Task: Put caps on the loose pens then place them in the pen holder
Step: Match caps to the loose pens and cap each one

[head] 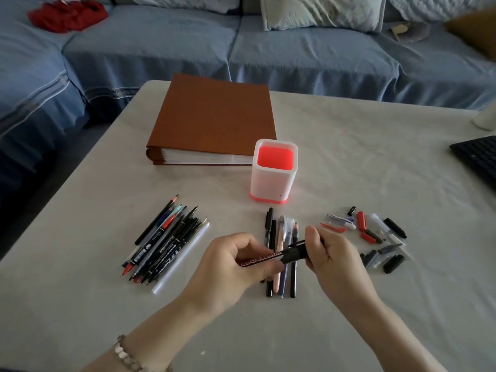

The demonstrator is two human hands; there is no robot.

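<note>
My left hand (236,260) grips the barrel of a black whiteboard marker (271,257) with red-and-white lettering. My right hand (326,252) pinches the marker's black cap end (298,251). Both hands hover low over the table. Under them lies a row of several capped pens (281,264). To the left, several uncapped pens (166,242) lie in a loose bundle. On the right, several loose caps (375,237) in black, red, grey and clear are scattered. The white pen holder (273,181), red inside, stands upright behind the pens and holds nothing I can see.
A thick brown binder (214,116) lies behind the holder. A black keyboard (480,157) juts in at the right edge, with a white object (485,119) beyond it. A blue sofa (295,55) with cushions and a red cloth (67,14) runs along the table's far side.
</note>
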